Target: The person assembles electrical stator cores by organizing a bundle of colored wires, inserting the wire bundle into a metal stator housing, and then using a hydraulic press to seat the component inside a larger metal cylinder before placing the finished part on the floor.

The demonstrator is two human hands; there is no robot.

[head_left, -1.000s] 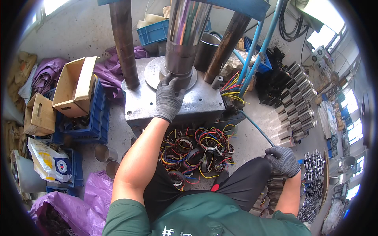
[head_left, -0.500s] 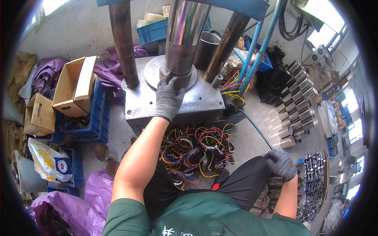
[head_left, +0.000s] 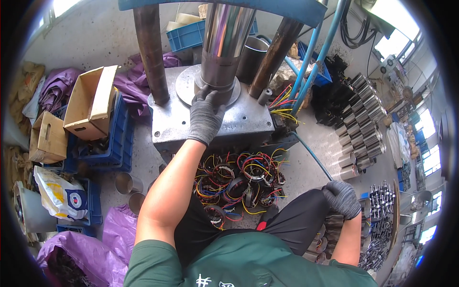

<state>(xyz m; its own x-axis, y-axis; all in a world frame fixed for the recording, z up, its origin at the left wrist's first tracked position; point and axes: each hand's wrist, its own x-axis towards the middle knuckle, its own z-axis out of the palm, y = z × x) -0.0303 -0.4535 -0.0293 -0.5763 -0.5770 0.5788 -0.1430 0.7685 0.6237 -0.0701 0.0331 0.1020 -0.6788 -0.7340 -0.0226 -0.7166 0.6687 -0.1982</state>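
My left hand (head_left: 206, 115), in a grey knitted glove, reaches to the foot of the press's shiny steel ram (head_left: 227, 33). Its fingers and thumb curve against the near side of a dull metal cylinder (head_left: 223, 97) under the ram. That cylinder stands on a round plate (head_left: 185, 89) on the grey press bed (head_left: 167, 117); my hand partly covers it. At my right knee, my right hand (head_left: 342, 199), gloved alike, is closed over the end of a thin blue lever (head_left: 313, 155) running down from the press's right side.
Wound stators with coloured wires (head_left: 239, 184) are heaped below the bed. Dark steel columns (head_left: 152, 52) flank the ram. Boxes (head_left: 91, 103) on blue crates (head_left: 125, 138) stand left, near purple sacking (head_left: 117, 232). Metal tubes (head_left: 361, 126) and shafts (head_left: 382, 203) are stacked right.
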